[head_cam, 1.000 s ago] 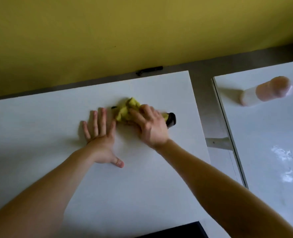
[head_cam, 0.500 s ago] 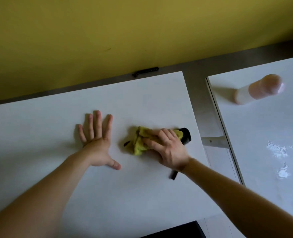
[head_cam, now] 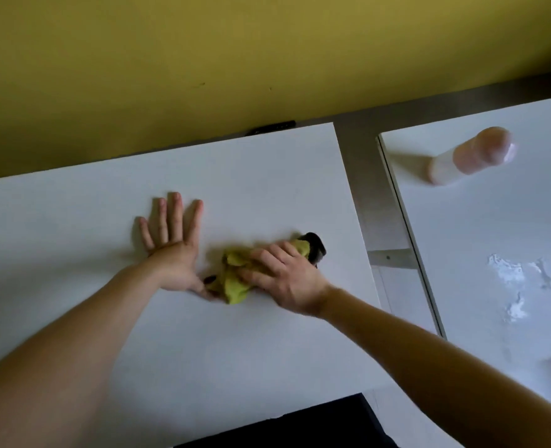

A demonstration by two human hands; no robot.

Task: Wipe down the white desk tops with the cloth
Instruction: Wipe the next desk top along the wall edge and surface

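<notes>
the yellow-green cloth (head_cam: 235,279) lies bunched on the near-left white desk (head_cam: 251,176), close to that desk's right-hand edge and roughly midway between its far and near edges. the right hand (head_cam: 287,279) covers the cloth from the 4 o'clock side, fingers curled over it and pressing it down; this hand is holding the cloth against the surface. a dark object (head_cam: 314,252) protrudes from under the cloth at the hand's 1 o'clock; its identity cannot be determined. the bunched cloth runs with its long axis from about 8 o'clock to 2 o'clock, a loose tail trailing toward 8 o'clock. the left hand (head_cam: 174,253) lies flat and spread wide on the desk at the cloth's 9 o'clock, palm down, holding nothing; its thumb appears to touch or nearly touch the cloth's tail. the right hand is therefore the working hand, and the left appears to serve as a brace. the second desk (head_cam: 494,221) lies at 3 o'clock across a grey gap (head_cam: 358,176) and carries white residue (head_cam: 510,279) and a pale bottle (head_cam: 471,156) near its far edge. judged from this layout, the second desk remains unwiped, and a stroke toward 9 o'clock would be blocked by the left hand unless that hand lifts; free desk surface lies toward 6 o'clock and 12 o'clock.
</notes>
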